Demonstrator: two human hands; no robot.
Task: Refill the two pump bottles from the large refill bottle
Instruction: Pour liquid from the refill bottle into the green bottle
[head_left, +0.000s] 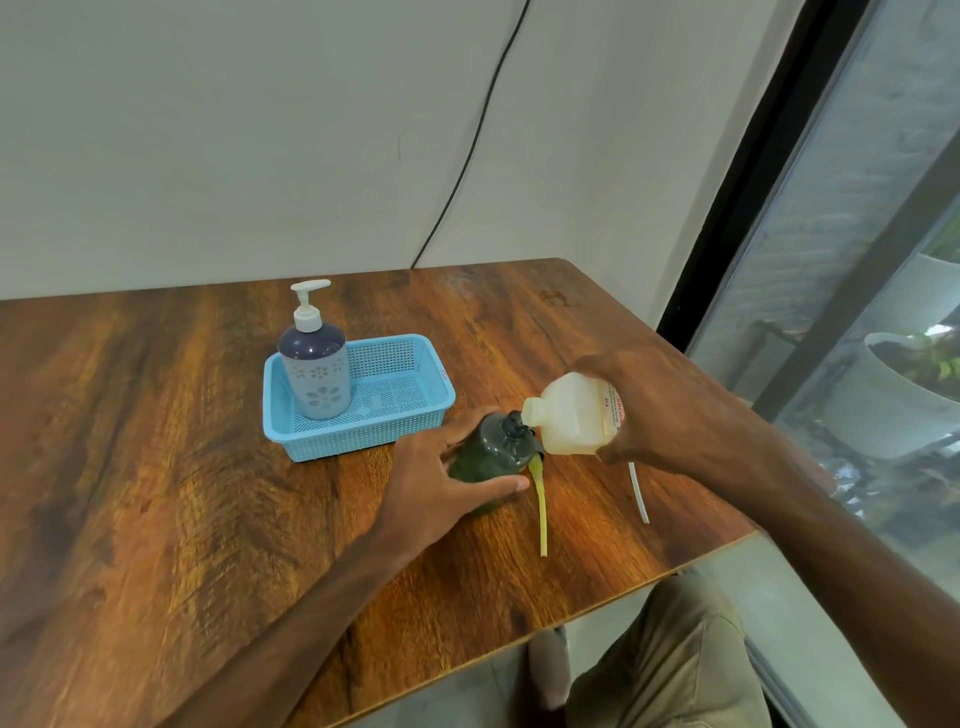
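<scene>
Setting: A wooden table (156, 441) is seen from above, set against a pale wall, with a window (857, 260) at the right.

Left hand: The left hand (447, 483) is wrapped around the dark green pump bottle (493, 452), with the thumb along its near side. The bottle is steadied upright on the table, just in front of the basket.

Right hand: The right hand (670, 415) is clasped around the large refill bottle (571, 415), which is pale and cream-coloured. It is tipped over sideways, and its open mouth is held right at the green bottle's neck.

Removed pump: A pump with a yellow dip tube (541, 509) is laid on the table just beside the green bottle. A white tube (638, 493) is seen further right, partly hidden under the right forearm.

Second bottle: A purple pump bottle (317, 374) is stood in the left end of a blue mesh basket (358, 441), with its white pump fitted.

Progress: The green bottle is judged to be at the pouring step. No stream can be made out, and its fill level cannot be told.

Still to do: The green bottle's pump must be refitted. Whether the purple bottle has been refilled cannot be told.
</scene>
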